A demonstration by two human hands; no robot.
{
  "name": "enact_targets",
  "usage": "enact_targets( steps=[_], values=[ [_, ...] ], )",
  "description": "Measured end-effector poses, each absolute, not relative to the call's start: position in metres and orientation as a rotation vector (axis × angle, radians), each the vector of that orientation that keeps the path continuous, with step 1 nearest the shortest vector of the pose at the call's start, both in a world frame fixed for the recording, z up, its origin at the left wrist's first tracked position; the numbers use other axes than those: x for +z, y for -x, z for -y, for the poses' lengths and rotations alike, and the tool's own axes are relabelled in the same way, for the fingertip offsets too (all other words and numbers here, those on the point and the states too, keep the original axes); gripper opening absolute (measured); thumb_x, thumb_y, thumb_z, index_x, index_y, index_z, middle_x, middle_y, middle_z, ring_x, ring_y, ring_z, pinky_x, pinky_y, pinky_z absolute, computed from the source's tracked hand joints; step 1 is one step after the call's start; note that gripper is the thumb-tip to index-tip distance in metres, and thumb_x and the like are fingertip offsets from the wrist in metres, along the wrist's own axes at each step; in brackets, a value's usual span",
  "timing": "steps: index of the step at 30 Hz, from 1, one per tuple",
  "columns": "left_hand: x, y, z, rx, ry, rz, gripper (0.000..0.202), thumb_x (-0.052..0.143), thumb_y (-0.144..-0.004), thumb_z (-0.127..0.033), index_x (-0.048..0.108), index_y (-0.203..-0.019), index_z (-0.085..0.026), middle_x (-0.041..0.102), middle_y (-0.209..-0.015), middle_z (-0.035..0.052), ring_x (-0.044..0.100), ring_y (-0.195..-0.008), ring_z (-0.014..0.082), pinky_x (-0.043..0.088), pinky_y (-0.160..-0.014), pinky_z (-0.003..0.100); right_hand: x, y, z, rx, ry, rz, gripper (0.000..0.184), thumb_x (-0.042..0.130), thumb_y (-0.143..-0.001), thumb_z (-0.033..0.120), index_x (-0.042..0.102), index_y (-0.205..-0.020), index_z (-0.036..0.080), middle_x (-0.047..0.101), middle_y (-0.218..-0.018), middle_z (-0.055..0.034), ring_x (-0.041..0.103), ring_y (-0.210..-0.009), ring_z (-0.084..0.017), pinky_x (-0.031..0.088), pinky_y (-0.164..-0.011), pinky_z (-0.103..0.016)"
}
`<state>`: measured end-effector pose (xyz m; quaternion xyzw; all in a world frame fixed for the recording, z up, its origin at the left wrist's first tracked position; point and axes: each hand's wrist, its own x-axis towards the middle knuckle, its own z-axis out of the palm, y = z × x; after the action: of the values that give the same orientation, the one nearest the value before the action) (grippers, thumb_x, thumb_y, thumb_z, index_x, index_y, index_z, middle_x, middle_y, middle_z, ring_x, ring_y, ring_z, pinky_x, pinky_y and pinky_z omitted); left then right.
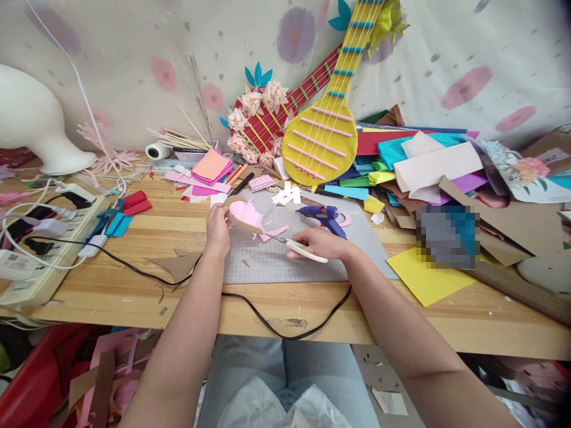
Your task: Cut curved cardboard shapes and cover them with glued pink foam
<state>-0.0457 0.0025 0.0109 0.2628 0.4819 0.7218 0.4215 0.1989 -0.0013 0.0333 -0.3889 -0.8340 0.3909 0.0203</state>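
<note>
Between the fingers of my left hand (218, 229) is a rounded cardboard piece faced with pink (246, 213), held by its left edge. My right hand (317, 242) grips a pair of scissors with white handles (307, 252), and their blades reach the lower right edge of the piece. A strip of pink material (273, 233) lies just beyond the blades. Past my right hand, a blue hot glue gun (325, 217) rests on the grey cutting mat (285, 270). Small white cut pieces (286, 194) lie farther back on the mat.
A yellow toy lute (320, 142) and a red one (263, 122) lean on the back wall. Coloured sheets and cardboard (437, 163) pile up at right. A power strip (66, 244) stands at left; a black cord (267, 324) loops along the front edge.
</note>
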Motion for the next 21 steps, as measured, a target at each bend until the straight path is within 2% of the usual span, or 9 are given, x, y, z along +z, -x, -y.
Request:
enact_targets(
  steps=[3, 6, 9, 14, 18, 21],
  values=[
    [0.009, 0.046, -0.004, 1.829, -0.665, -1.211, 0.013, 0.055, -0.068, -0.019, 0.042, -0.070, -0.019, 0.051, -0.064, -0.0053, 0.052, -0.062, 0.0070, 0.044, -0.062, 0.019, 0.036, -0.200, 0.001, 1.257, 1.210, 2.573, 0.050, 0.052, -0.069, 0.067, 0.051, -0.065, 0.017, 0.042, -0.058, 0.0041, 0.037, -0.054, -0.009, 0.023, -0.051, -0.023],
    [0.007, 0.048, -0.006, 1.804, -0.657, -1.226, 0.016, 0.056, -0.070, -0.021, 0.042, -0.078, -0.020, 0.058, -0.073, -0.0026, 0.057, -0.067, 0.0089, 0.048, -0.067, 0.024, 0.034, -0.199, 0.000, 1.228, 1.298, 2.508, 0.050, 0.052, -0.068, 0.067, 0.054, -0.067, 0.017, 0.045, -0.059, 0.0033, 0.040, -0.056, -0.010, 0.025, -0.051, -0.024],
    [0.005, 0.052, -0.008, 1.833, -0.628, -1.301, 0.017, 0.057, -0.071, -0.023, 0.043, -0.081, -0.021, 0.058, -0.074, -0.0021, 0.057, -0.066, 0.0088, 0.047, -0.063, 0.022, 0.029, -0.198, -0.001, 1.138, 1.408, 2.466, 0.050, 0.054, -0.067, 0.068, 0.058, -0.071, 0.018, 0.052, -0.064, 0.0011, 0.045, -0.060, -0.012, 0.028, -0.052, -0.024],
    [0.008, 0.055, -0.007, 1.825, -0.604, -1.447, 0.013, 0.057, -0.070, -0.024, 0.046, -0.076, -0.020, 0.052, -0.064, -0.0044, 0.050, -0.054, 0.0078, 0.040, -0.050, 0.019, 0.025, -0.197, -0.002, 1.057, 1.465, 2.439, 0.051, 0.052, -0.068, 0.068, 0.059, -0.073, 0.018, 0.057, -0.070, -0.0010, 0.049, -0.065, -0.014, 0.030, -0.054, -0.024],
    [0.014, 0.047, -0.001, 1.711, -0.623, -1.315, 0.019, 0.062, -0.066, -0.029, 0.048, -0.073, -0.018, 0.052, -0.062, -0.0040, 0.050, -0.053, 0.0090, 0.040, -0.050, 0.021, 0.026, -0.196, -0.002, 1.141, 1.370, 2.420, 0.050, 0.051, -0.070, 0.067, 0.059, -0.077, 0.018, 0.057, -0.072, -0.0006, 0.049, -0.066, -0.014, 0.030, -0.054, -0.023],
    [0.016, 0.039, 0.003, 1.588, -0.682, -1.242, 0.022, 0.066, -0.060, -0.026, 0.051, -0.073, -0.017, 0.057, -0.065, -0.0024, 0.052, -0.056, 0.0101, 0.041, -0.052, 0.022, 0.026, -0.195, 0.000, 1.179, 1.294, 2.434, 0.049, 0.051, -0.070, 0.066, 0.058, -0.077, 0.018, 0.057, -0.072, 0.0001, 0.048, -0.065, -0.013, 0.030, -0.053, -0.023]
  ],
)
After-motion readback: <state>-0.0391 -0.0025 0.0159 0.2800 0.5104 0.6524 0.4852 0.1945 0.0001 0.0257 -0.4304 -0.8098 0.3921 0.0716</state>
